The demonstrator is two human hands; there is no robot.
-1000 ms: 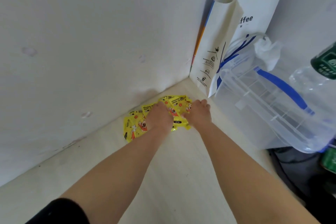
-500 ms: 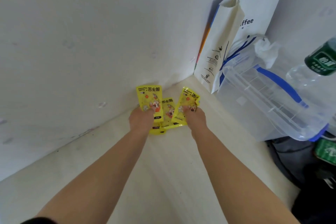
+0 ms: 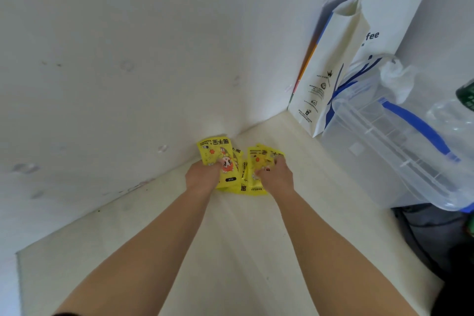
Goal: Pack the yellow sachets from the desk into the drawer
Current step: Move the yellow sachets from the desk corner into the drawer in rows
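Observation:
Several yellow sachets point(image 3: 218, 152) with cartoon prints are bunched at the far corner of the pale wooden desk point(image 3: 230, 251), close to the white wall. My left hand point(image 3: 204, 176) grips a few of them, tilted up off the surface. My right hand point(image 3: 275, 176) holds another bunch of sachets point(image 3: 259, 158) beside it. A few more lie flat between and under both hands. No drawer is in view.
A white paper bag point(image 3: 341, 64) with blue lettering leans in the corner at the right. In front of it sits a clear plastic box point(image 3: 389, 151) with blue handles. A plastic bottle with a green label point(image 3: 464, 100) lies at the far right edge. Dark fabric point(image 3: 431, 233) lies below the box.
A second ago both hands pressed flat on the spread sachets. They have since closed on them and lifted bunches upright, drawing the pile together.

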